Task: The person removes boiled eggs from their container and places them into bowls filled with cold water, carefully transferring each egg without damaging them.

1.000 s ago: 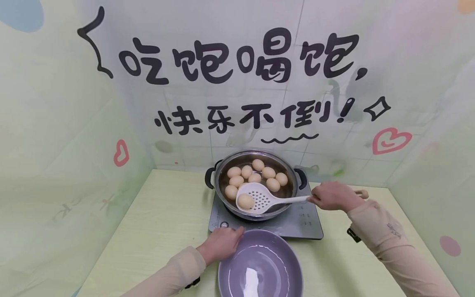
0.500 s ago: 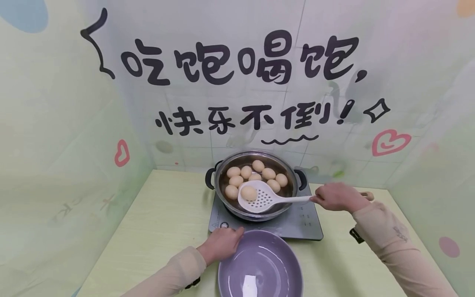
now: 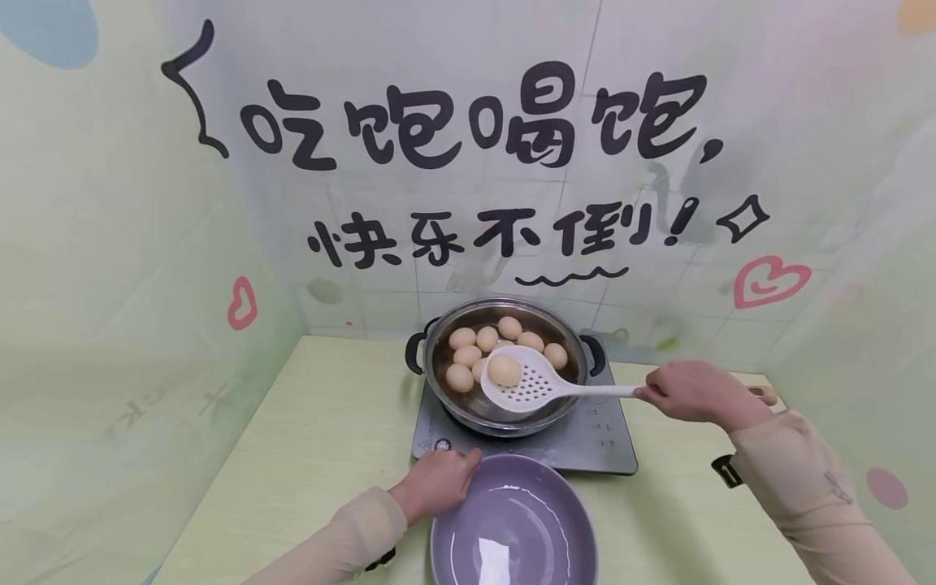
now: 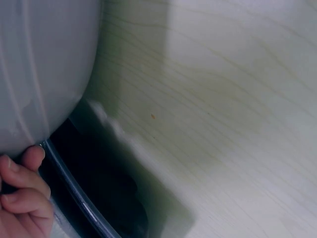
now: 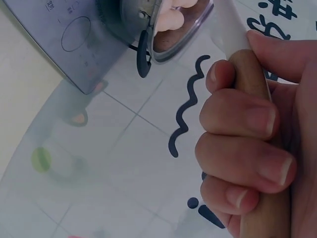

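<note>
Right hand [image 3: 691, 392] is wrapped round the skimmer [image 3: 557, 388], egg [image 3: 504, 370] over the pot [image 3: 504, 427] by the bench [image 3: 329, 398]'s back edge, left hand [image 3: 441, 482] grips the bowl [image 3: 537, 520], probably to steady it.

In the head view's upper half, the back wall covering [image 3: 541, 185] carries black Chinese characters: “吃饱喝饱,” [image 3: 431, 122] above “快乐不倒!” [image 3: 508, 228]. Markings on the induction cooktop [image 3: 585, 452], lower centre, are too small to read.

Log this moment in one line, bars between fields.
right hand: grips skimmer | skimmer: one egg, over pot | left hand: holds bowl | pot: more eggs, on cooktop | bowl: no egg visible
</note>
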The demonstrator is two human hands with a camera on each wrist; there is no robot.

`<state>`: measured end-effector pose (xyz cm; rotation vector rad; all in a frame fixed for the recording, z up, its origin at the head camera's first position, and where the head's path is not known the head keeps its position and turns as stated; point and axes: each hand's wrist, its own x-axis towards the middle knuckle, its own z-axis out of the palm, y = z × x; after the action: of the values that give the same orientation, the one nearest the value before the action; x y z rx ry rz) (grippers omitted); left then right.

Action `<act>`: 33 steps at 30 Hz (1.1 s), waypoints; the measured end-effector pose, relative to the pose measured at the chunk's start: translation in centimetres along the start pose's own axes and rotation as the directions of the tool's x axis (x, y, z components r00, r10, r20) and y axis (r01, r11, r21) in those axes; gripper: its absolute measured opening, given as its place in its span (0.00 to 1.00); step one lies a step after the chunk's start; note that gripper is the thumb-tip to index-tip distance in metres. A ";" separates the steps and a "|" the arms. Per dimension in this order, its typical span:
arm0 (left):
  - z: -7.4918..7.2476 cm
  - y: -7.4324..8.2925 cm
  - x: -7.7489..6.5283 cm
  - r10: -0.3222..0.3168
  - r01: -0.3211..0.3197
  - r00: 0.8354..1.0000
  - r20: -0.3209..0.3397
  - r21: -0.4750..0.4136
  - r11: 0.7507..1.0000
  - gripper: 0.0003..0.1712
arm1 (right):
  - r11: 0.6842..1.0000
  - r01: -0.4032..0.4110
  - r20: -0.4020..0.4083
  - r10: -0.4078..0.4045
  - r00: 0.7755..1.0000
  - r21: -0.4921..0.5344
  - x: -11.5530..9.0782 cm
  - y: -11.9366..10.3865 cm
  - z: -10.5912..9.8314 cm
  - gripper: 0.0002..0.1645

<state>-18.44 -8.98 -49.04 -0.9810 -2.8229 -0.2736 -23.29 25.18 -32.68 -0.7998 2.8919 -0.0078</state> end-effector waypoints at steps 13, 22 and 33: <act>0.5 0.0 -0.2 0.006 -0.006 1.000 -0.008 -0.001 1.000 0.05 | 0.999 -0.046 -0.054 0.044 0.998 -0.029 -4.1 -0.5 -0.8 0.19; 0.5 0.1 -0.1 0.000 0.000 1.000 0.007 0.004 1.000 0.05 | 0.996 -0.086 -0.097 0.082 0.992 -0.040 -6.8 -1.1 -0.3 0.20; 0.5 -0.2 0.2 0.000 0.000 1.000 0.010 0.018 1.000 0.05 | 0.996 -0.079 -0.137 0.073 0.988 -0.037 -8.9 -2.0 2.3 0.20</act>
<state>-18.79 -8.92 -49.49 -0.9811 -2.8292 -0.2442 -14.38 28.11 -33.69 -0.7221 3.0586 0.0080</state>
